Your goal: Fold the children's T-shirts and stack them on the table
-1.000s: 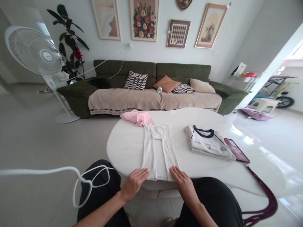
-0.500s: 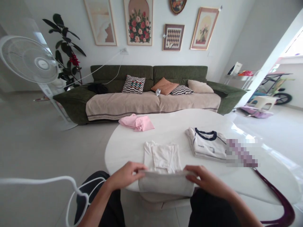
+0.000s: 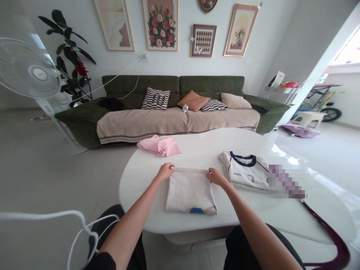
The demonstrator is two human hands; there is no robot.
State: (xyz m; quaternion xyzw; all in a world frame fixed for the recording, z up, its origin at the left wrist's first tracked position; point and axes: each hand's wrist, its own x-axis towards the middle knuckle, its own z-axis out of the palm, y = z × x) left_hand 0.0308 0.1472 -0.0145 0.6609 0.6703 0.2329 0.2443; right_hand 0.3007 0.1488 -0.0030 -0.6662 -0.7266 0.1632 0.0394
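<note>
A white T-shirt (image 3: 189, 189) lies folded into a rough rectangle on the white table (image 3: 135, 195), a blue patch of print showing at its near edge. My left hand (image 3: 166, 171) pinches its far left corner, and my right hand (image 3: 215, 176) grips the far right corner. To the right rests a folded white jersey (image 3: 247, 170) with a navy collar, on top of other folded cloth. Beyond my left hand is a crumpled pink garment (image 3: 159, 145).
A dark purple strap (image 3: 323, 225), partly blurred out, runs along the table's right side. White cable (image 3: 84, 217) loops beside my left leg. Behind the table stands a green sofa (image 3: 140, 86) with cushions; a white fan (image 3: 30, 71) is at left.
Both hands have moved away from me, from the table's near edge to the shirt's far edge, carrying the shirt's near part over. It now covers the inner folds that showed before.
</note>
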